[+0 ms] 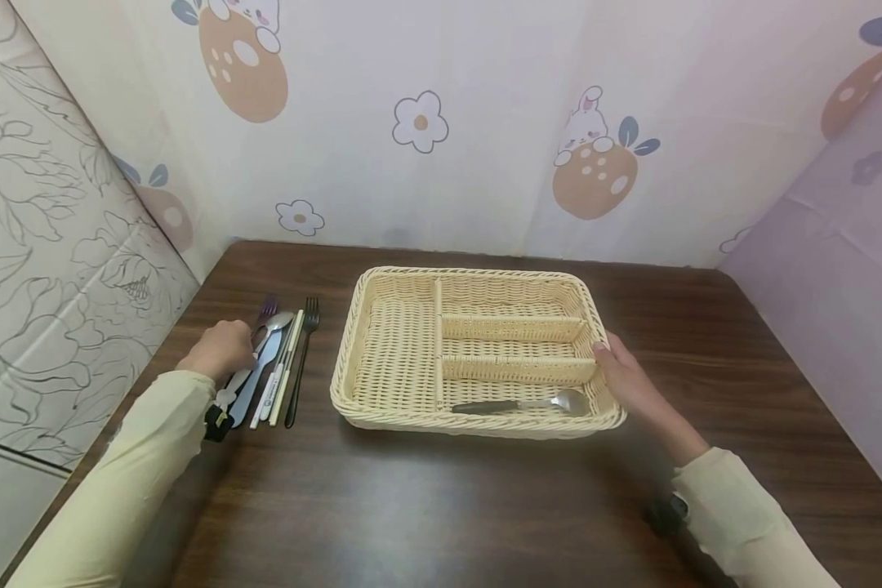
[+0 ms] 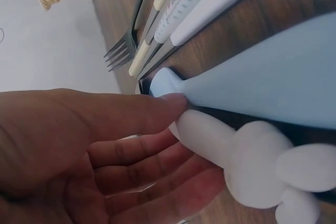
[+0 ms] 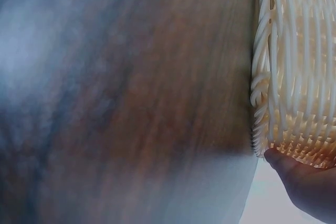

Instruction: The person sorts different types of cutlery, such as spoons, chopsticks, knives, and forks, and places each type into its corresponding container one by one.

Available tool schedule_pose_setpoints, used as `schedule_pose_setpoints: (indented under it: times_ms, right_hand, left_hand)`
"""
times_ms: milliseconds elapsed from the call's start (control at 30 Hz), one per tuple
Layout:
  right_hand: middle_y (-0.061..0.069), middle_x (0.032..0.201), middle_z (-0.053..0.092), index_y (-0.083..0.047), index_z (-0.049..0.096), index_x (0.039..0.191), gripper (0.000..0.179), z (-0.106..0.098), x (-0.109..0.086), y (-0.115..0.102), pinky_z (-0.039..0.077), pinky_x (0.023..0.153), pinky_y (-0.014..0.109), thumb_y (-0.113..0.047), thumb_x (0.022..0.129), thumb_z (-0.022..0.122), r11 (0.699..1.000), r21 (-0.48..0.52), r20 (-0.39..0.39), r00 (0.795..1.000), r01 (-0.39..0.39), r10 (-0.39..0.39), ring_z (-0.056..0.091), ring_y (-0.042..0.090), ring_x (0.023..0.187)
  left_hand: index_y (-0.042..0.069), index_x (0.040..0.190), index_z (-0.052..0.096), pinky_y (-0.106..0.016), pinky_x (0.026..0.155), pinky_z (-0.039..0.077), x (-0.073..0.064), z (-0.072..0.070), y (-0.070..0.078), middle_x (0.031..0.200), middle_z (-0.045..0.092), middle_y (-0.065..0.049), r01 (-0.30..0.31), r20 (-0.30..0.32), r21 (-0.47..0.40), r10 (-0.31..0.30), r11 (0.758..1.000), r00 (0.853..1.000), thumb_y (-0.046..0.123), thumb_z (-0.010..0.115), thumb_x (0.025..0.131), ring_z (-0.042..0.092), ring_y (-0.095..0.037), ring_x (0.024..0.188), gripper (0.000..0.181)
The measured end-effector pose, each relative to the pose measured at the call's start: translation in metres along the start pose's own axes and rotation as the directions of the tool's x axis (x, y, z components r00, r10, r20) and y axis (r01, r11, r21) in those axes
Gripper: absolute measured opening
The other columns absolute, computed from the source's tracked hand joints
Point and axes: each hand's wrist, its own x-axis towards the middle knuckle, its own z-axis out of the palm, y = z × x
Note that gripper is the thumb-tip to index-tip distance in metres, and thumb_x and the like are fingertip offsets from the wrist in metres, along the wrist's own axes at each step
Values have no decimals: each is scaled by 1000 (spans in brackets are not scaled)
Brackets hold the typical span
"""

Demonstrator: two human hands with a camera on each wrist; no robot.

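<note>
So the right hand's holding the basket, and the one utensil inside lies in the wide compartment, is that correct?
Not quite: the utensil lies in the narrow compartment nearest the person, as the head view shows. The right hand is indeed holding the basket.

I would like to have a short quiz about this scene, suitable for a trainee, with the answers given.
1. True or false: the right hand grips the basket at its side.
2. Choose one: in the head view, which basket compartment contains the dark-handled spoon?
A) the large left one
B) the middle one on the right
C) the front one on the right
3. Fill the gap with "near" or "far": the tines of the black fork point to the ____ edge of the table.

Key: 1. True. 2. C. 3. Far.
</note>
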Motion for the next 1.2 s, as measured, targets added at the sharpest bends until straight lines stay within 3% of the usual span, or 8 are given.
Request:
schedule_pose_setpoints:
  times_ms: [233,667,967,1200]
  right_hand:
    - [38,130,38,-4,-4,151,61,0,0,0,53,78,36,-37,104,18,1000,-22,-3,1000,-3,3,65,32,92]
    - [38,132,37,-4,-4,151,61,0,-1,-1,51,84,43,-36,104,18,999,-42,0,1000,0,0,64,35,95]
    - [36,130,39,-6,-5,151,62,-1,0,-1,50,84,43,-38,104,18,998,-59,-2,1000,-17,17,65,33,92]
    - [37,131,38,-6,-5,151,61,-1,1,1,51,82,41,-37,104,18,998,-56,2,1000,-13,13,64,33,93]
  left_hand:
    - [16,51,33,-21,39,33,-2,4,-4,46,29,6,-34,-40,-48,32,998,999,-2,56,77,39,-10,39,39]
    - [15,51,33,-25,40,40,-2,6,-6,47,29,6,-44,-58,-72,40,996,998,-2,58,79,42,-12,39,40]
    - [15,51,35,-22,39,29,-4,3,-6,45,31,5,-45,-62,-61,41,997,997,0,57,80,36,-10,38,39]
    - [13,50,37,-22,38,29,-6,-4,1,44,33,4,-68,-83,-46,64,997,994,-2,54,80,38,-11,37,38]
